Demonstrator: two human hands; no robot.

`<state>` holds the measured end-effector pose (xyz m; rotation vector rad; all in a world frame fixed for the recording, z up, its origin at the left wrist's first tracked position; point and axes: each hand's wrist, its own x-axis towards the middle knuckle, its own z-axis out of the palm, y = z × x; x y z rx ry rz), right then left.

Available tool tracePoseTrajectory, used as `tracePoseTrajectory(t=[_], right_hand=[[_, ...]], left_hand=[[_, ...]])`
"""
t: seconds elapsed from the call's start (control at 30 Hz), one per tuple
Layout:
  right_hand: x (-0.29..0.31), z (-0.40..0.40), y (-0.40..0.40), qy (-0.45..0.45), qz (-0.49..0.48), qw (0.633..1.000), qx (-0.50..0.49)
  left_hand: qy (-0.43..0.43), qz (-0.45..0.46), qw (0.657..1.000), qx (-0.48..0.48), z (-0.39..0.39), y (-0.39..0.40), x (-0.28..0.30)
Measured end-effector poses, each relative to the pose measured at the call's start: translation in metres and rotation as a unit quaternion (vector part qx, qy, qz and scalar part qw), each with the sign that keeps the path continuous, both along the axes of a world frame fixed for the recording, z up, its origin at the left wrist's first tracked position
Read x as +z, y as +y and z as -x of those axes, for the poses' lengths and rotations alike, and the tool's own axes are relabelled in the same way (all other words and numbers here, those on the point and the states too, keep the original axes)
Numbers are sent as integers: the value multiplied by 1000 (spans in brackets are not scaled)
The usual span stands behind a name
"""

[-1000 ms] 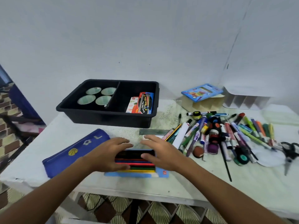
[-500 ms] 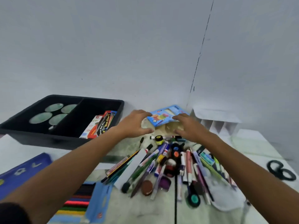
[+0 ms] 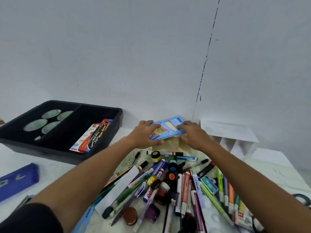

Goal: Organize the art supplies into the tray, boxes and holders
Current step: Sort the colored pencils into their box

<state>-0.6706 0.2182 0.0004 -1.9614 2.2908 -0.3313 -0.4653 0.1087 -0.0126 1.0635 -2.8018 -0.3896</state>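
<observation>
Head view, looking forward and down over a white desk (image 3: pixel 272 167) set against a pale wall. At far left stands a black tray (image 3: pixel 101 148) with two compartments: the left one holds four round pale-green discs, the right one holds flat boxes of colours (image 3: pixel 91 137) leaning against its near wall. A white divided holder (image 3: pixel 235 140) stands at the far right of the desk, near the corner of the wall. A blue pencil case (image 3: pixel 18 179) lies at the left edge, apart from the tray. Across the near middle spreads a loose pile of markers and pens (image 3: pixel 170 184), with small paint pots and a green eraser box among them.

Both arms reach over this pile to a blue neon box (image 3: pixel 170 127), which sits tilted on a tan cardboard piece (image 3: pixel 171 143) beyond the pile, between tray and holder. The left hand (image 3: pixel 143 135) grips the box's left end, fingers (image 3: pixel 155 126) curled over its top face and thumb below the near edge. The right hand (image 3: pixel 193 135) grips the right end, fingertips resting on the top face.
</observation>
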Motion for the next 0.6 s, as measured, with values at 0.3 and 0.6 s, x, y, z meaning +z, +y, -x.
tracePoseTrajectory(t=[0.3, 0.6], right_hand=[[8, -23, 6, -65, 101, 993, 5], [18, -139, 25, -310, 262, 903, -139]], left_hand=[[35, 48, 998, 9, -36, 7, 12], [75, 103, 992, 5, -122, 22, 33]])
